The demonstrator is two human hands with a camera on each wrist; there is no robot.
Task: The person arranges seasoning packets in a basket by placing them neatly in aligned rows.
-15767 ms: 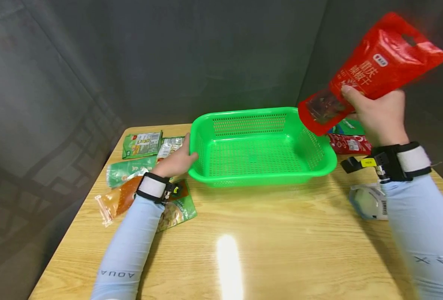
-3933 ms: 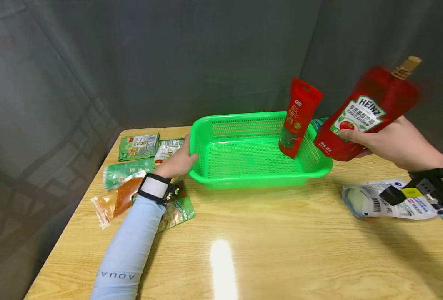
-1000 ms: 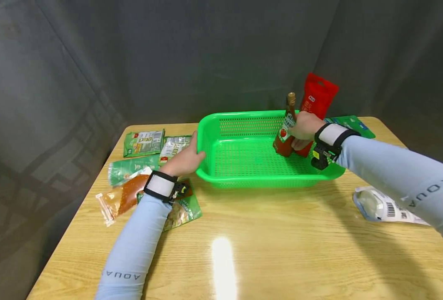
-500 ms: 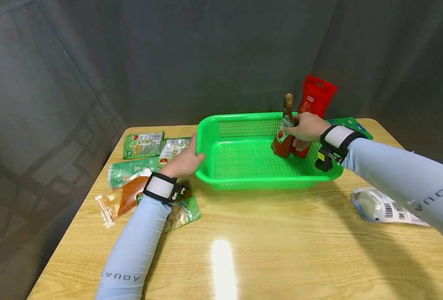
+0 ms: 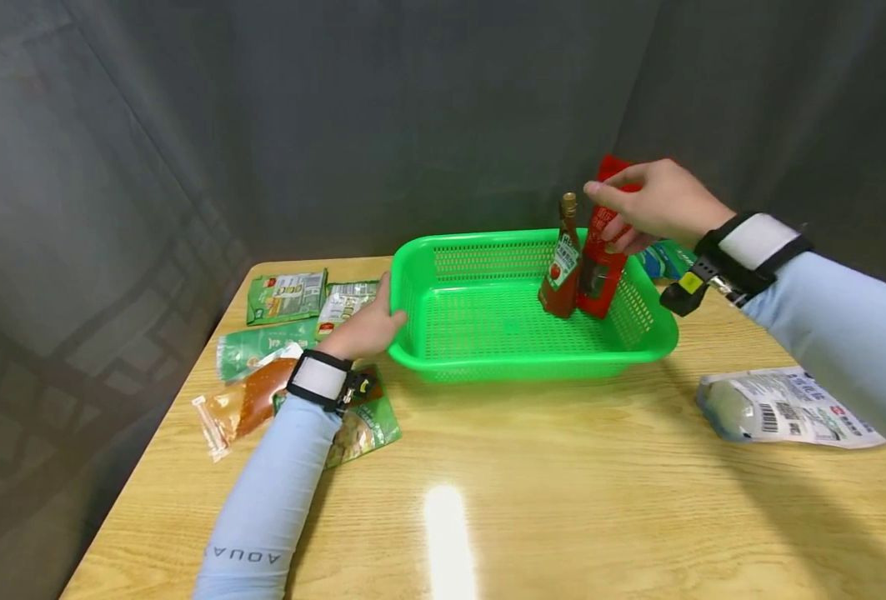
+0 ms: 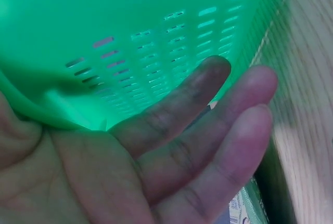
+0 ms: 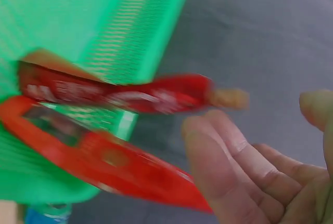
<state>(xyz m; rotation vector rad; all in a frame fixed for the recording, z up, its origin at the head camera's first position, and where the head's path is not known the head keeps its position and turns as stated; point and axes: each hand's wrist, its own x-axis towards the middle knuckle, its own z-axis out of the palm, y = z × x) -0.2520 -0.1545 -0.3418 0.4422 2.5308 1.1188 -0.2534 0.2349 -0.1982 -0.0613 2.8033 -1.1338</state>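
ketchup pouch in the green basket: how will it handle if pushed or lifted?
The ketchup pouch stands tall on a small base beside the red pouch, so a high push might tip it. Its tomato label suggests sauce inside, probably heavy for its size. The sides pinch in toward the top, hinting at soft walls that may flex when gripped.

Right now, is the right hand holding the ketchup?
No, the ketchup pouch stands in the green basket and the right hand has no fingers around it.
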